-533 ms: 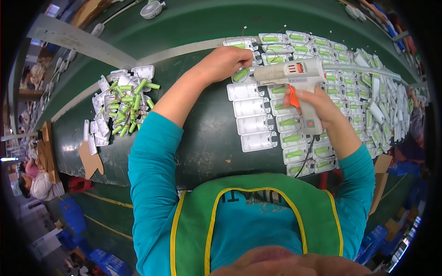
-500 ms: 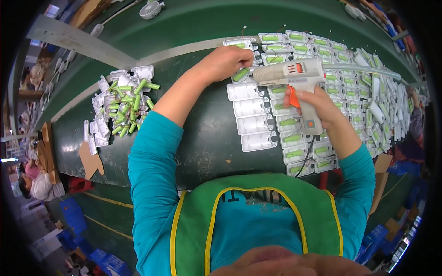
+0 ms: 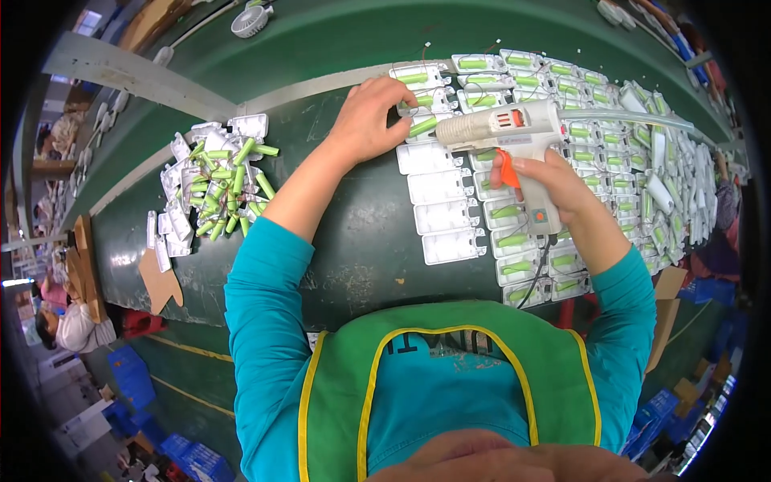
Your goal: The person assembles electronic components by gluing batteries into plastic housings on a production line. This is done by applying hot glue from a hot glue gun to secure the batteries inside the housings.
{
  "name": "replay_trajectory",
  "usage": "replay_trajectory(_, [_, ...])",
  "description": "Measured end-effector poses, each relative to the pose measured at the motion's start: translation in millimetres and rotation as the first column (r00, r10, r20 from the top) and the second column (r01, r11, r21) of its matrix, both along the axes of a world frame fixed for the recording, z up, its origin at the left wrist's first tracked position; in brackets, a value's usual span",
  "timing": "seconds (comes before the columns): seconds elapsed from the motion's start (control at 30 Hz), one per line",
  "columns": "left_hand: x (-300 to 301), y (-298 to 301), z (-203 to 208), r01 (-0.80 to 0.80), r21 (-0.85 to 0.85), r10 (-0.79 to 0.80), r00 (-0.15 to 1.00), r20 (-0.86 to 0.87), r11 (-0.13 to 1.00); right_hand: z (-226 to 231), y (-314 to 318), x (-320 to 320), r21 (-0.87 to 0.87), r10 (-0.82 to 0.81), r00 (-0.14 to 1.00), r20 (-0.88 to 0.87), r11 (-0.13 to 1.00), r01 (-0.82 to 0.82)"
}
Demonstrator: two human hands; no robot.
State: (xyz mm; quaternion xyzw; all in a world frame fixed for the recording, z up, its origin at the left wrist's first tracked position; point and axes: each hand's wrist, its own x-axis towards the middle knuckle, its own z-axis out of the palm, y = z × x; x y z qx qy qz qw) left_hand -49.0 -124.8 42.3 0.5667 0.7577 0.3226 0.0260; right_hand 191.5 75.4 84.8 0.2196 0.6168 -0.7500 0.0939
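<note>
My right hand (image 3: pixel 554 183) is wrapped round the handle of a grey-white hot glue gun (image 3: pixel 526 132), fingers by its orange trigger. The gun's nozzle points left, close to a green cylindrical battery cell (image 3: pixel 422 127) in a white plastic housing. Just left of that cell, my left hand (image 3: pixel 368 120) is held with thumb and forefinger apart, nothing between them. Below it, several white housings without cells (image 3: pixel 440 189) form a column. To the right lie rows of housings with green cells (image 3: pixel 509 239), partly hidden by the gun and my right hand.
A loose heap of green cells and white housings (image 3: pixel 217 181) lies on the dark green tabletop (image 3: pixel 353 265) at left, beside a cardboard piece (image 3: pixel 161 277). A clear glue stick (image 3: pixel 626 118) juts from the gun's rear; its black cord (image 3: pixel 536 273) hangs down. A small white fan (image 3: pixel 251 22) lies beyond.
My left hand has drawn back a little to the left, its fingers spreading from a pinch and leaving the green cell in the housing. The glue gun has shifted slightly left.
</note>
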Motion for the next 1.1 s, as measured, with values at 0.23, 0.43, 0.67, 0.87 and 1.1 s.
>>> replay_trajectory(0.23, [22.1,3.1,-6.4,-0.060,0.033,0.066,0.975,-0.210,0.998,3.4,2.5,2.7,0.015,-0.010,0.999,-0.036,1.000,0.011])
replay_trajectory(0.43, [28.6,13.8,-11.0,-0.141,0.023,0.142,0.958,-0.248,0.990,-2.2,3.2,3.6,0.088,-0.011,0.999,-0.050,0.996,0.016])
replay_trajectory(0.67, [32.1,18.3,-16.6,-0.125,-0.023,0.117,0.970,-0.212,0.992,5.1,2.9,-2.3,0.070,0.003,1.000,-0.021,0.998,-0.002])
replay_trajectory(0.87, [32.3,23.1,-24.0,-0.115,0.031,0.118,0.982,-0.145,0.993,-3.2,5.2,-3.5,0.042,-0.081,0.997,0.003,0.996,0.081])
replay_trajectory(1.1, [34.4,21.9,-28.2,-0.203,0.052,0.207,0.976,-0.073,0.978,4.6,1.3,9.5,0.044,-0.098,0.993,-0.064,0.994,0.101])
